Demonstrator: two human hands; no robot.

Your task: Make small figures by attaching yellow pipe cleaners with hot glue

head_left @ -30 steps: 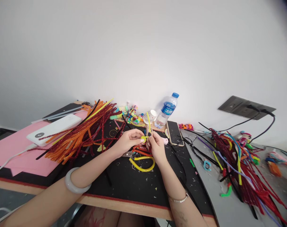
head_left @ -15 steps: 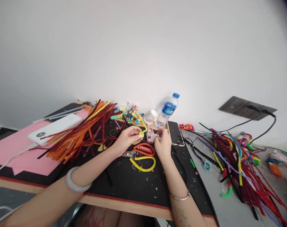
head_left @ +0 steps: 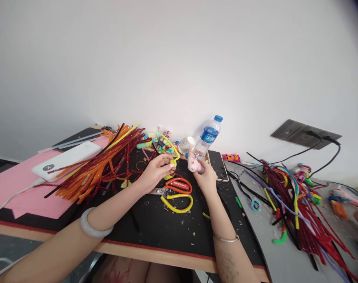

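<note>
My left hand (head_left: pixel 158 169) pinches a yellow pipe cleaner (head_left: pixel 175 154), coiled at the fingertips, its free end rising up and to the left. In my right hand (head_left: pixel 206 175) is a small pale pink figure (head_left: pixel 193 163) with dark spots like a face; the fingers wrap its lower part. Just below and between the hands lie scissors (head_left: pixel 179 204) with one red and one yellow handle loop, blades pointing left and partly behind my left forearm.
Orange and dark red pipe cleaners (head_left: pixel 99 165) lie at left by a white power bank (head_left: pixel 66 160) on pink paper (head_left: pixel 16 181). A water bottle (head_left: pixel 210 135), paper cup (head_left: pixel 186 145) and phone (head_left: pixel 219 165) stand or lie behind. More pipe cleaners (head_left: pixel 305 220) cover the right table.
My right hand has lifted and turned the pink figure, so its spotted side now shows. My left hand keeps its pinch on the yellow pipe cleaner, shifted slightly left.
</note>
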